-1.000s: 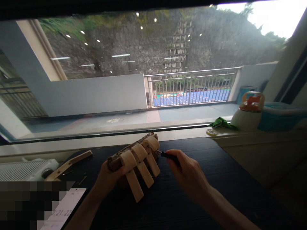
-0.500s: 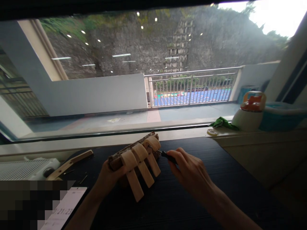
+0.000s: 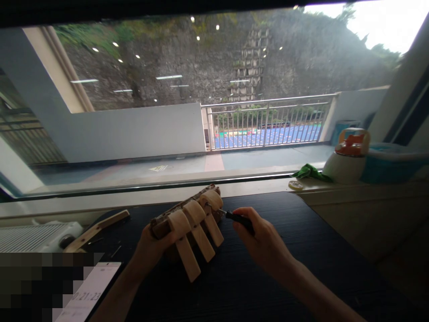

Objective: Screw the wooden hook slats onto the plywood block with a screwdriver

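A bark-covered piece of wood (image 3: 161, 229) is tilted above the dark table, with three pale wooden strips attached, each with a rounded top and a flat tongue (image 3: 189, 260) hanging down. My left hand (image 3: 156, 243) grips its left end, thumb over the front by the nearest strip. In my right hand (image 3: 256, 226) is a screwdriver (image 3: 239, 218) with a black handle, fingers wrapped round it. Its metal shaft points left to the farthest strip (image 3: 211, 199), where a small dark screw or hole shows. Whether the tip touches is too small to tell.
On the dark table (image 3: 268, 286), a jointed wooden piece (image 3: 100, 228) and thin dark bits lie left, near a white ribbed device (image 3: 40, 235) and a phone (image 3: 97, 290). The windowsill holds a green cloth (image 3: 310, 172), a round yellowish disc (image 3: 295, 184) and a white-and-orange bottle (image 3: 346, 161).
My right hand's fingers have shifted back along the screwdriver, so more of the black handle shows. The wooden piece and my left hand stay nearly as they were.
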Tool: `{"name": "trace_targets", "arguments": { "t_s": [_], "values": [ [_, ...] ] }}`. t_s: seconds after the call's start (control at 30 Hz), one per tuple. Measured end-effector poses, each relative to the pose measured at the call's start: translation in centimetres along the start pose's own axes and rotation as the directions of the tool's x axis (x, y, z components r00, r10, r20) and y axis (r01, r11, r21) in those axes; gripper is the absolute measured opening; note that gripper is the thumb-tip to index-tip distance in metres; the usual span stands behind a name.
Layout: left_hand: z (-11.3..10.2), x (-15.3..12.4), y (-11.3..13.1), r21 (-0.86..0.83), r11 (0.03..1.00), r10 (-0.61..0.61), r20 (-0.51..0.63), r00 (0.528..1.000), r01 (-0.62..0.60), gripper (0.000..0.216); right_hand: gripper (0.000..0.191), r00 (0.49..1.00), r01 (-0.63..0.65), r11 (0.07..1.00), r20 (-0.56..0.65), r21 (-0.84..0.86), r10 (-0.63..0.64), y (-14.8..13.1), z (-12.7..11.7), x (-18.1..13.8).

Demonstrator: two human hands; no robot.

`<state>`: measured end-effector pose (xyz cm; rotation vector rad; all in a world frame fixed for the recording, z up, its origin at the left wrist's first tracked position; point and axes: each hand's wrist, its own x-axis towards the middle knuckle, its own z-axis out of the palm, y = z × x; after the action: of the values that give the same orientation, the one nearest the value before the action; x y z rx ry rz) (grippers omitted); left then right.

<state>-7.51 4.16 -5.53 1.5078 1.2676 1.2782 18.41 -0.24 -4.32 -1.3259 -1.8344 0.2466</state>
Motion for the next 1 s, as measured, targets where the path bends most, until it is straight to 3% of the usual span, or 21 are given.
{"name": "trace_targets", "arguments": {
  "t_s": [0.17,0.3,0.43,0.57,0.67,0.8,0.9,1.0],
  "values": [
    [-0.03,0.05,-0.15,0.009,1.000,0.021,0.002,1.000,-0.021,0.033,0.024,0.986,0.159,0.976,-0.033,-0.152,-0.166,0.07,-0.38,0.04],
    [0.03,0.00,0.12,0.028,0.999,0.033,0.015,0.999,-0.033,0.032,0.020,0.924,0.334,0.888,-0.074,-0.317,-0.374,-0.24,-0.63,0.29],
    [0.00,0.03,0.10,0.043,0.999,0.030,0.006,1.000,-0.030,0.031,0.021,0.881,0.397,0.840,-0.105,-0.369,-0.462,-0.35,-0.56,0.38],
    [-0.05,0.11,-0.16,0.044,0.999,0.031,0.001,1.000,-0.032,0.030,0.021,0.928,0.332,0.910,-0.085,-0.248,-0.362,-0.09,-0.21,0.19],
    [0.02,0.11,-0.15,0.035,0.999,0.027,-0.011,1.000,-0.026,0.031,0.021,0.979,0.187,0.980,-0.074,-0.064,-0.192,0.04,0.10,0.10],
    [0.07,0.07,-0.04,0.022,1.000,0.022,-0.017,1.000,-0.022,0.031,0.020,0.999,0.004,0.995,-0.032,0.104,0.000,0.05,0.21,0.16],
    [0.01,0.07,-0.05,0.023,1.000,0.014,-0.020,1.000,-0.014,0.031,0.021,1.000,-0.028,0.998,-0.001,0.055,0.028,0.11,0.08,0.14],
    [-0.05,0.06,-0.05,0.028,0.999,0.015,-0.010,1.000,-0.014,0.029,0.025,0.996,0.066,0.991,-0.044,-0.112,-0.072,0.22,-0.03,0.05]
  ]
}}
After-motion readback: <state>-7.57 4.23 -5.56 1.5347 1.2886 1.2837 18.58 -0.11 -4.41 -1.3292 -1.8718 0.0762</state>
